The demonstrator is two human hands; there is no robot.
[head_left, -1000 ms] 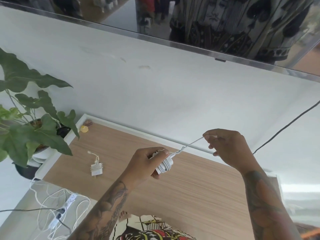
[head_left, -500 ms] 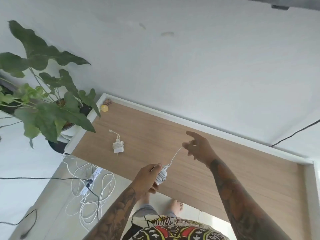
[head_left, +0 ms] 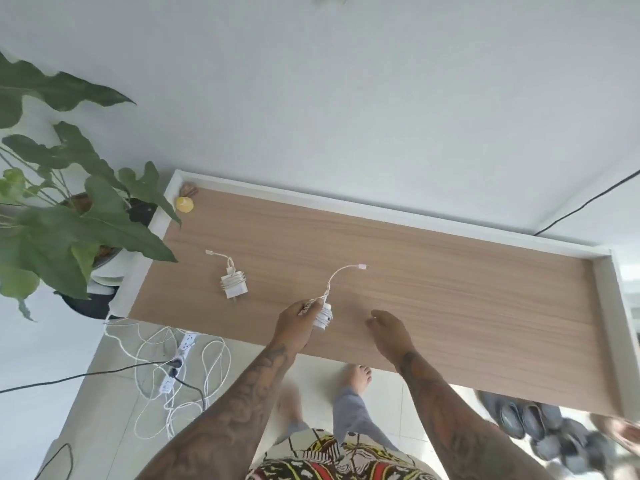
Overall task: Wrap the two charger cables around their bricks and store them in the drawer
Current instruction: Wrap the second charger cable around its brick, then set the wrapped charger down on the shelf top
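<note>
My left hand (head_left: 298, 323) grips a white charger brick (head_left: 323, 316) with its cable wound around it, just above the wooden top (head_left: 433, 289). A short free end of the cable curves up and right to its connector (head_left: 362, 267). My right hand (head_left: 389, 332) hovers to the right of the brick, fingers loosely apart, holding nothing. A second white charger brick (head_left: 234, 284), also wrapped in its cable, lies on the wood to the left, with its connector tip (head_left: 210, 252) sticking out. No drawer is visible.
A white raised rim (head_left: 381, 211) borders the wooden top at the back and sides. A small yellow object (head_left: 184, 204) sits in the back left corner. A leafy potted plant (head_left: 69, 216) stands at left. A power strip (head_left: 180, 355) and loose cords lie on the floor. Shoes (head_left: 530, 419) lie at right.
My right hand has let go of the cable end and dropped lower, beside the brick. The free end now arcs loose. The view has tilted down toward the floor.
</note>
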